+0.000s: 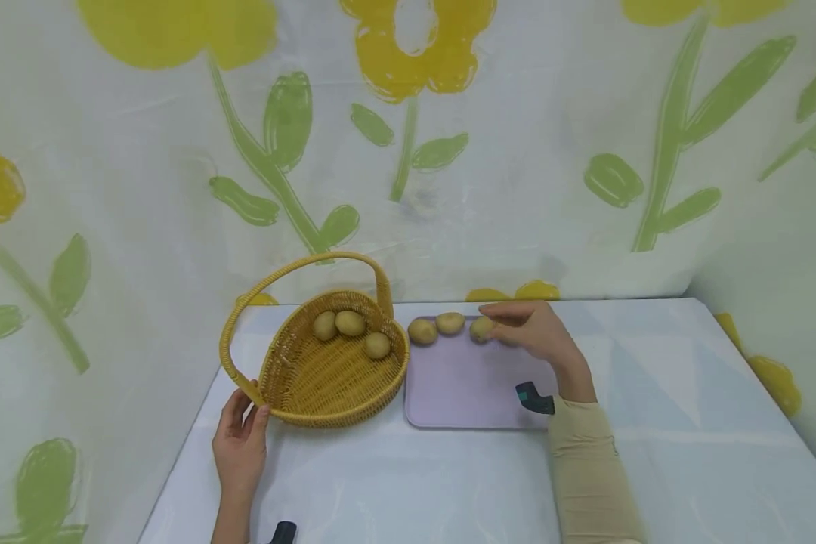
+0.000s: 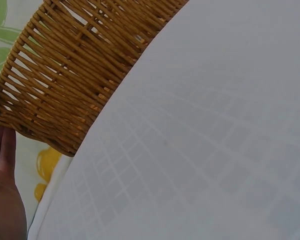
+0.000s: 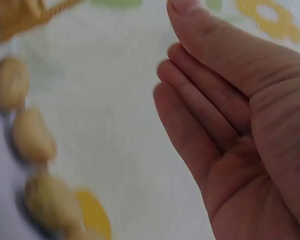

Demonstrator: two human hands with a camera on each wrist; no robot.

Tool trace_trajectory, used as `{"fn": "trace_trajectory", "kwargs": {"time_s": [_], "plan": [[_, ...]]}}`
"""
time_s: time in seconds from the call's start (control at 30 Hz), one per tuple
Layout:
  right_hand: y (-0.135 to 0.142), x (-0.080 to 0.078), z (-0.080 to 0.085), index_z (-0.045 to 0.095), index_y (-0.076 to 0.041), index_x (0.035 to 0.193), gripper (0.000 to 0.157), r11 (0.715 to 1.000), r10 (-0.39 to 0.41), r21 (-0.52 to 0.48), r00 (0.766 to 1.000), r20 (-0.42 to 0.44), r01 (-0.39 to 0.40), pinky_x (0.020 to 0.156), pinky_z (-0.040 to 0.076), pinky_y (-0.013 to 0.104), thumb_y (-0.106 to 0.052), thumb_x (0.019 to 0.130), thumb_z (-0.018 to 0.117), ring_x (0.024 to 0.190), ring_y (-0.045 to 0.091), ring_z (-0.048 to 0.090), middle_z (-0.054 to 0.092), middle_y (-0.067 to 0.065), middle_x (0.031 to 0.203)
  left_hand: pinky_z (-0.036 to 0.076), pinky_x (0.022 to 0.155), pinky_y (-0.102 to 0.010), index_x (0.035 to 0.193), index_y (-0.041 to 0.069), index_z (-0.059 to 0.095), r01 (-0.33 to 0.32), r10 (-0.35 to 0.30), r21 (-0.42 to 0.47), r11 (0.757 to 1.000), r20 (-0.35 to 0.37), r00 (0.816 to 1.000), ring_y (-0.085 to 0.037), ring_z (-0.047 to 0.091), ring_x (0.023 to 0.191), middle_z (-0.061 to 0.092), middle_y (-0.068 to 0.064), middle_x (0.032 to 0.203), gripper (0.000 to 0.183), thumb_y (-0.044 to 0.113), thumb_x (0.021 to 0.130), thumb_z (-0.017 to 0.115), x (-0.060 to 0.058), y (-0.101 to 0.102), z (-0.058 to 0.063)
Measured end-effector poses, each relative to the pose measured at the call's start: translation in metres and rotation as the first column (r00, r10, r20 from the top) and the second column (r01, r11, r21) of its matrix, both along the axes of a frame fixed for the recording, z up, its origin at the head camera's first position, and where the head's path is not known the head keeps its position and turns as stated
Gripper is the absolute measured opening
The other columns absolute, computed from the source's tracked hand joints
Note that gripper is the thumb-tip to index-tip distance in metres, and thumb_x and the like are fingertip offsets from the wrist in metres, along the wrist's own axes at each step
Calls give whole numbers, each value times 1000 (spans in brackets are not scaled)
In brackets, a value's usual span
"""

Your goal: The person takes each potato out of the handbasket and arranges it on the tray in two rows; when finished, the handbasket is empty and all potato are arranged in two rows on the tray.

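Note:
A wicker basket with a tall hoop handle stands at the left, with three potatoes inside. My left hand holds the basket's near left rim where the handle joins; the left wrist view shows the woven side and fingers against its edge. Along the far edge of a pale purple tray lie several potatoes, one partly hidden by my right hand. My right hand hovers over the tray's far right part, its fingers loosely extended. In the right wrist view nothing lies between thumb and fingers, and potatoes show beside it.
The tray sits right beside the basket on a table with a pale cloth. Behind the table hangs a white backdrop painted with yellow flowers. A dark strap piece is on my right wrist.

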State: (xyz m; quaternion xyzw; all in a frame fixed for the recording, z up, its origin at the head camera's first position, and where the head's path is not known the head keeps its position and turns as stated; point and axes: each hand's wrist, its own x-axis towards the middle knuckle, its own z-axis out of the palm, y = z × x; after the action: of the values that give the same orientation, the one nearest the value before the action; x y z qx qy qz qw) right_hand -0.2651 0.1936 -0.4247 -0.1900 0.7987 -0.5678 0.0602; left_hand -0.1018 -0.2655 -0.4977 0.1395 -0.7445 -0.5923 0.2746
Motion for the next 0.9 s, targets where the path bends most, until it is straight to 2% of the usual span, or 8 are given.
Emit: {"fn": "trace_trajectory", "kwargs": {"time_s": [0.07,0.13,0.23,0.33,0.4,0.5,0.67,0.9], "plan": [[-19,-3,10,73,-1,121,41,995,101,-6,995,3,-101,80,60,14,-10,83,84,101,2,70,72,18,125,50,104,-7,142,-2,51,-4,4,-9,1000,2,1000,6,56,123,59,16,131,47,-4,97,64,-1,0,0],[-38,-7,21,75,-1,119,40,982,189,-2,982,-4,-189,82,63,19,-9,82,85,103,5,70,73,16,124,50,104,-7,141,-2,51,-3,3,-4,1000,-12,1000,6,56,123,59,16,131,47,-5,96,64,-1,1,0],[-64,-16,32,76,-3,117,39,950,313,8,949,-32,-313,93,64,27,-11,80,87,110,14,72,75,12,121,50,104,-6,142,-3,51,4,-4,-7,1000,-22,1000,5,56,124,60,16,131,48,-6,96,64,-1,1,-1],[-85,-25,41,76,-3,117,39,913,408,-3,913,15,-408,101,62,33,-11,80,87,116,22,71,75,11,121,50,104,-6,142,-3,51,17,-17,-8,1000,-30,999,4,56,125,60,15,131,48,-6,96,64,-1,1,-1],[-97,-31,45,76,-5,118,40,889,456,30,889,44,-457,102,61,31,-12,80,87,117,25,71,75,9,121,50,104,-6,142,-3,51,21,-21,-11,1000,-31,999,4,56,125,59,14,132,48,-6,96,64,-2,1,-1],[-117,-41,49,76,-5,118,40,836,537,89,840,71,-542,101,61,30,-13,81,86,118,31,70,75,10,122,50,105,-8,141,-3,51,24,-24,-11,1000,-32,999,3,56,125,59,14,133,47,-6,96,63,-3,1,0],[-149,-54,53,75,-3,120,41,724,656,185,747,114,-664,99,62,28,-11,81,86,119,38,68,75,12,121,50,105,-8,140,-4,52,21,-22,-8,1000,-35,999,4,57,125,60,15,132,46,-7,96,63,-2,1,1],[-188,-63,52,77,-6,115,36,629,713,243,672,198,-739,104,60,28,-4,80,85,116,18,70,76,6,119,50,105,-8,140,-4,52,13,-13,-12,1000,-34,999,4,57,124,60,13,132,45,-6,96,64,-1,1,0]]}}
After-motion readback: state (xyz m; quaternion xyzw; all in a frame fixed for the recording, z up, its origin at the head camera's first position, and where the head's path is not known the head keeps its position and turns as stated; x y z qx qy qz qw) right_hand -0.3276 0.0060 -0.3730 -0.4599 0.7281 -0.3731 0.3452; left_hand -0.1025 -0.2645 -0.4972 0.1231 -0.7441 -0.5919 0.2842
